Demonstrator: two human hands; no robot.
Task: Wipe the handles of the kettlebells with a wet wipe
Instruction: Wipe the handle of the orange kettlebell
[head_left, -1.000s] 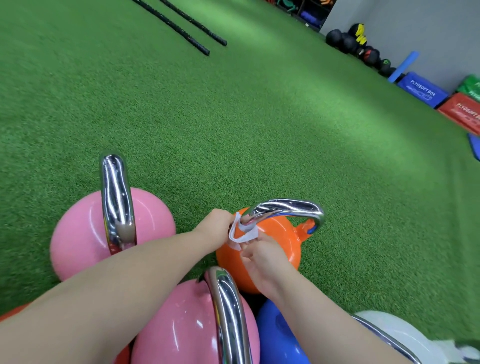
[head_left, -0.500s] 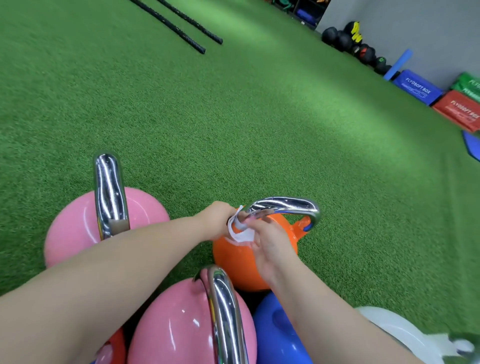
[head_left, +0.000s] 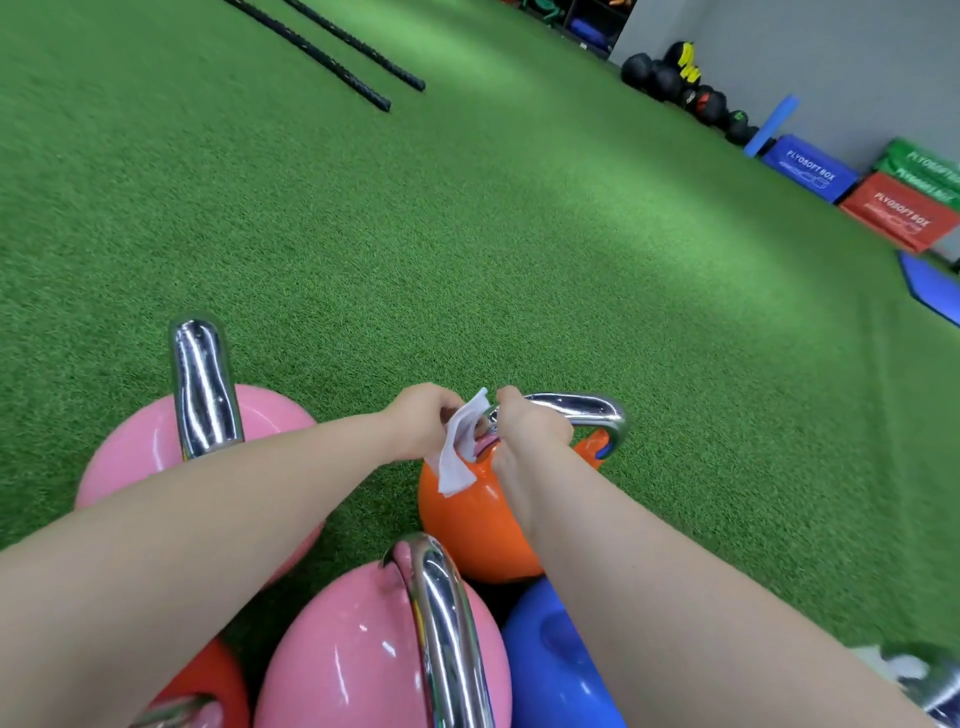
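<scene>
An orange kettlebell (head_left: 470, 525) with a chrome handle (head_left: 582, 408) stands on the green turf. My left hand (head_left: 423, 421) pinches a white wet wipe (head_left: 460, 452) at the near end of that handle. My right hand (head_left: 530, 434) is closed around the handle beside the wipe, its fingers touching the cloth. The wipe hangs down over the orange body. Two pink kettlebells (head_left: 140, 452) (head_left: 358, 654) with chrome handles (head_left: 205, 387) (head_left: 444, 634) stand closer to me, partly hidden by my forearms.
A blue kettlebell (head_left: 545, 665) and a red one (head_left: 208, 680) sit at the bottom edge. Two black battle ropes (head_left: 332, 57) lie far off on the turf. Medicine balls (head_left: 675, 83) and soft plyo boxes (head_left: 898, 213) line the right wall.
My right hand has moved up from under the handle and now grips it from above. The wipe has unfolded and hangs lower over the orange body. The view has shifted slightly.
</scene>
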